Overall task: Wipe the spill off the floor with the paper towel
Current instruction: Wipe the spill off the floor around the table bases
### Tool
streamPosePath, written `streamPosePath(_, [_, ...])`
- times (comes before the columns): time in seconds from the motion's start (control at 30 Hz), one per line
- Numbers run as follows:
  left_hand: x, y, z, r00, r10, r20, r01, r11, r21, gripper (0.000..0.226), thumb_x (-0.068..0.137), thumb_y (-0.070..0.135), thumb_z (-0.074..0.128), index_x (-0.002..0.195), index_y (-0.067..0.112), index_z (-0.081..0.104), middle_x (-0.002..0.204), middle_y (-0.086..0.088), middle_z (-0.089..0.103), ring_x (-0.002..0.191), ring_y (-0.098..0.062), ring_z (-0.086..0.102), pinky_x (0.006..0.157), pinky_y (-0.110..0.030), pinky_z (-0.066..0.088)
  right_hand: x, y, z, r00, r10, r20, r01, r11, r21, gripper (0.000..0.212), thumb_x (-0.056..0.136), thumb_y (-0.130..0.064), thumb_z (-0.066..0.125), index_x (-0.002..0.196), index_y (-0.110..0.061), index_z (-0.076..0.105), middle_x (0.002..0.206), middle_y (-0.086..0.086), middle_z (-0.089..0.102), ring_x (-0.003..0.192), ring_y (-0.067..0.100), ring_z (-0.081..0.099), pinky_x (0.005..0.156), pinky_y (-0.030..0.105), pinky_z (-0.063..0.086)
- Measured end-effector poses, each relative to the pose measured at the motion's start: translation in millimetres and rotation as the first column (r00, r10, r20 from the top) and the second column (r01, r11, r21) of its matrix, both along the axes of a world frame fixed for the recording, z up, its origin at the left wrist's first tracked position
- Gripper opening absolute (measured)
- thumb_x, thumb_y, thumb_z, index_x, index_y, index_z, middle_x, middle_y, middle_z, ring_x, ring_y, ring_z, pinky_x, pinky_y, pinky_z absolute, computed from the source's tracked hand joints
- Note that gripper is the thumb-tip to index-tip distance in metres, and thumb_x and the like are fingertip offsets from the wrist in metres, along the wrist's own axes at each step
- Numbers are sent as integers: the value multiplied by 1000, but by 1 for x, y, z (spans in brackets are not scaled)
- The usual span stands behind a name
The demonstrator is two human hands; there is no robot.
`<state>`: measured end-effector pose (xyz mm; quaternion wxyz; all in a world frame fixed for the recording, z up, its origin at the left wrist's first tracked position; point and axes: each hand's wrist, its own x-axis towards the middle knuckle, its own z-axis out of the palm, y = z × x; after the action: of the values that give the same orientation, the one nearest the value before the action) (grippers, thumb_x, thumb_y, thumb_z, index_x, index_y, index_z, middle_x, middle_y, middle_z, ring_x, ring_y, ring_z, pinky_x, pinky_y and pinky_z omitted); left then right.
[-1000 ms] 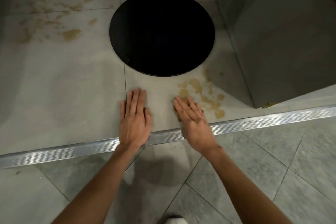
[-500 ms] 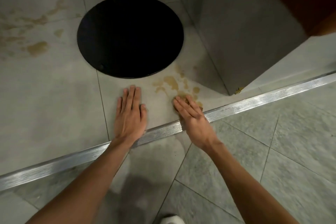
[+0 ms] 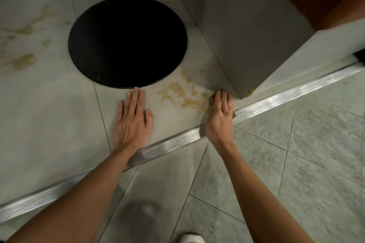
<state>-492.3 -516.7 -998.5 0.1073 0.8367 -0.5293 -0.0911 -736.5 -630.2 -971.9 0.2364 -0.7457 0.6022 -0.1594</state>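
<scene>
A brown spill lies in patches on the pale floor tile, between the black round base and the grey block's corner. My right hand presses down at the spill's right end, against that corner. Only brown-stained edges of the paper towel show from under its fingers. My left hand lies flat on the tile left of the spill, fingers spread, holding nothing.
A black round pedestal base with its post stands just beyond my left fingertips. A grey block rises at the right. A ribbed metal floor strip runs diagonally under both wrists. More brown stains mark the far left tile.
My right hand has slid to the right across the spill up to the grey block's corner, uncovering the patches. My left hand stays flat on the tile.
</scene>
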Motion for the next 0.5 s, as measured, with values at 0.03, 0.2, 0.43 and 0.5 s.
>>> streamPosePath(0.03, [1, 0, 1, 1000, -1, 0, 1, 1000, 2, 69, 114, 40, 24, 176, 22, -2, 184, 1, -8, 171, -16, -7, 139, -51, 5, 6, 10, 2, 999, 29, 20, -29, 1000, 11, 77, 95, -5, 25, 172, 0, 17, 181, 14, 9, 169, 35, -2, 138, 49, 1])
streamPosePath(0.2, [3, 3, 6, 1000, -14, -17, 14, 1000, 3, 70, 115, 39, 28, 176, 22, -2, 184, 3, -9, 170, -15, -7, 139, -50, 7, -24, 15, 1, 920, 383, -79, -389, 918, -81, 71, 109, -9, 46, 174, -14, 19, 182, 3, 14, 170, 24, 1, 138, 50, 13])
streamPosePath(0.43, [4, 1, 7, 999, -9, -31, 10, 1000, 20, 71, 114, 40, 29, 176, 22, -1, 184, 3, -9, 170, -15, -8, 139, -50, 4, 10, -37, -5, 997, 33, -71, -36, 998, -48, 55, 117, -21, 36, 171, -8, 30, 180, 11, 24, 169, 32, 10, 137, 52, 13])
streamPosePath(0.5, [3, 2, 7, 999, -10, -42, 10, 1000, 1, 71, 114, 39, 30, 176, 22, 1, 184, 3, -8, 170, -14, -7, 139, -50, 4, 8, -8, -11, 998, 50, -39, -53, 995, -79, 62, 111, -9, 39, 172, -8, 25, 181, 9, 20, 170, 32, 6, 138, 53, 11])
